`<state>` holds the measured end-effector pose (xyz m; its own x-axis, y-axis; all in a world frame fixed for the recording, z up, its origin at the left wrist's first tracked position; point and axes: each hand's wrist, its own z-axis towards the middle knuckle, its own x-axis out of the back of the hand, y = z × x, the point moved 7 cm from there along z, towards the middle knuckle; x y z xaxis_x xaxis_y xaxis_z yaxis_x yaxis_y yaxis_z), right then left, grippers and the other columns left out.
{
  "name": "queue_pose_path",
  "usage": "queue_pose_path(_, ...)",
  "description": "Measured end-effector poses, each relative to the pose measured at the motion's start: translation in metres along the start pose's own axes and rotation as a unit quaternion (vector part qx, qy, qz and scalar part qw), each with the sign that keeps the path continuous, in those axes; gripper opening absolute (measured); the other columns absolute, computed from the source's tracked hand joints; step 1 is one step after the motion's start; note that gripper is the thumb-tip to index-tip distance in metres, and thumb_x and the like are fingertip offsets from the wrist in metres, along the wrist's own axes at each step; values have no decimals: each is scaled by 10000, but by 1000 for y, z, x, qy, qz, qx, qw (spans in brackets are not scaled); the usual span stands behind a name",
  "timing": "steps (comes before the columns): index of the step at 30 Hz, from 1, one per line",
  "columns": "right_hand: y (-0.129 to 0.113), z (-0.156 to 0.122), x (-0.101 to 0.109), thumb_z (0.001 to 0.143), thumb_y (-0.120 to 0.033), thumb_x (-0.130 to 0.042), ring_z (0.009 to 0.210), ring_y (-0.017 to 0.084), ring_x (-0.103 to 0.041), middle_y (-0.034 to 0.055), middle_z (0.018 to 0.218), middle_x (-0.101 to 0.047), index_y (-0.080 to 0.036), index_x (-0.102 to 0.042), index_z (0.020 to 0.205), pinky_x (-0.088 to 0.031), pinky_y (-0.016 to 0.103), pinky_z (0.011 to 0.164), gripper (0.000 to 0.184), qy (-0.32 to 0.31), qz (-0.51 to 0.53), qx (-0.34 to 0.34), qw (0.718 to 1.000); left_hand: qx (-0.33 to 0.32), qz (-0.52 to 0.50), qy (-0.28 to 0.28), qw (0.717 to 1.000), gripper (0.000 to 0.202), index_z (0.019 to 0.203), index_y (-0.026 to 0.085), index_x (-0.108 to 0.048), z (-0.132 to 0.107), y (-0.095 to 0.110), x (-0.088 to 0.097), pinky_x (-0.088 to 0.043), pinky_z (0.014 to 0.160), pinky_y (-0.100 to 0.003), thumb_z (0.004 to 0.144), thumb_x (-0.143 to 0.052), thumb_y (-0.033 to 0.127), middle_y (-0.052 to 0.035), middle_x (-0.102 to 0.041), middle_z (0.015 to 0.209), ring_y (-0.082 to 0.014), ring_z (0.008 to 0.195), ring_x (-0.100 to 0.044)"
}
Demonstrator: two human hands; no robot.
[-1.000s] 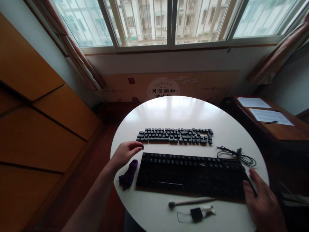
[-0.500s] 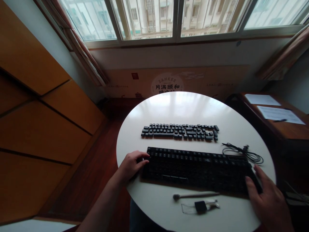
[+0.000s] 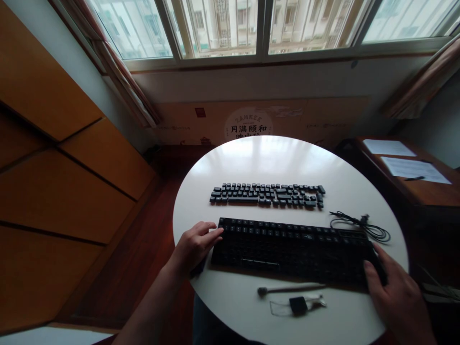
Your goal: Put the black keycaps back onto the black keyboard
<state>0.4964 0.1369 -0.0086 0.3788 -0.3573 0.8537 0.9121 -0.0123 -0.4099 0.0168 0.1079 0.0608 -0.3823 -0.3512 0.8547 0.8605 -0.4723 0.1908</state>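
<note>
A black keyboard [image 3: 287,251] lies slightly slanted on the round white table [image 3: 273,163]. Its upper two rows have keycaps; the lower area is dark, with a long bar-shaped outline where a space bar sits. At its left end, my left hand [image 3: 199,242] holds the upper corner with bent fingers. Around the right end is my right hand [image 3: 397,285], thumb on top and fingers over the far edge. Loose black keycaps [image 3: 268,195] are laid out in rows behind the keyboard. Close to its front edge lie a small brush [image 3: 287,289] and a keycap puller [image 3: 299,305] with wire loops.
A coiled black cable [image 3: 366,227] rests behind the keyboard's right end. To the right, a brown desk [image 3: 431,196] carries paper sheets [image 3: 413,168] and pens. Wooden cabinets [image 3: 64,191] stand at the left, and a window [image 3: 223,28] is ahead.
My left hand's fingers have shifted slightly on the keyboard's corner and lie closer together. My right hand and the keyboard stay nearly in place.
</note>
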Motion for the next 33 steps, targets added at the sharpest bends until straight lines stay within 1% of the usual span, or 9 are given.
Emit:
queue_pose_path(4,-6,2,4,953,-554,-368,1238,349,-586,129,1381,-583,-180,-491,1459,-463,534,1064,641,11,8,43,999,-24,7,3,1000,208,1136,191,-698,-1,5,1,-552,695,-277,957,-593,181,-66,-717,972,-173,829,-641)
queue_pose_path(8,-35,11,28,964,-496,-434,1301,344,-537,134,1425,-542,-160,-524,1429,-428,525,1112,580,50,31,83,995,-9,1,-1,1000,225,1156,201,-696,-2,1,-2,-561,715,-287,964,-579,184,-67,-736,1005,-180,854,-655)
queue_pose_path(11,-89,19,51,969,-372,-510,1249,302,-576,125,1371,-585,-167,-591,1355,-437,480,1108,444,79,70,177,979,-1,2,4,1000,228,1159,212,-701,-4,-2,-5,-564,720,-291,975,-566,206,-68,-741,1010,-181,863,-663)
queue_pose_path(13,-142,19,54,956,-253,-560,1127,241,-638,98,1246,-659,-194,-654,1251,-500,400,1025,316,57,107,292,949,-1,5,7,1000,218,1142,210,-708,-4,-2,-6,-562,707,-284,978,-565,216,-66,-739,993,-178,850,-665)
queue_pose_path(16,-229,8,32,951,-154,-570,955,182,-665,60,1045,-724,-197,-703,1109,-534,325,883,210,-44,137,447,883,4,0,9,1000,201,1110,201,-715,-5,-3,-8,-562,713,-282,977,-566,223,-68,-735,990,-184,865,-674)
queue_pose_path(19,-295,-5,-6,982,-181,-533,871,168,-658,64,997,-730,-195,-712,1078,-531,304,787,203,-113,155,514,836,15,-2,13,1000,196,1096,201,-719,-7,-5,-9,-564,742,-296,976,-568,237,-73,-735,1011,-200,907,-680)
queue_pose_path(21,-325,-12,-32,991,-209,-524,875,174,-652,74,1015,-728,-198,-712,1083,-527,297,772,209,-137,160,539,816,21,-3,21,1000,197,1093,199,-719,-8,-7,-10,-562,753,-300,975,-567,242,-74,-734,1012,-204,914,-681)
queue_pose_path(26,-351,-23,-74,990,-203,-532,847,172,-624,69,997,-727,-196,-706,1101,-521,279,760,207,-150,162,558,800,33,-28,31,999,218,1074,189,-722,-11,-10,-10,-566,759,-303,989,-531,251,-78,-733,997,-201,900,-684)
queue_pose_path(33,-353,-26,-86,978,-180,-544,792,170,-605,70,901,-729,-181,-731,944,-514,277,731,191,-132,159,547,811,51,-91,25,994,211,1127,211,-708,-13,-16,-11,-576,821,-333,948,-599,240,-73,-744,1033,-207,943,-691)
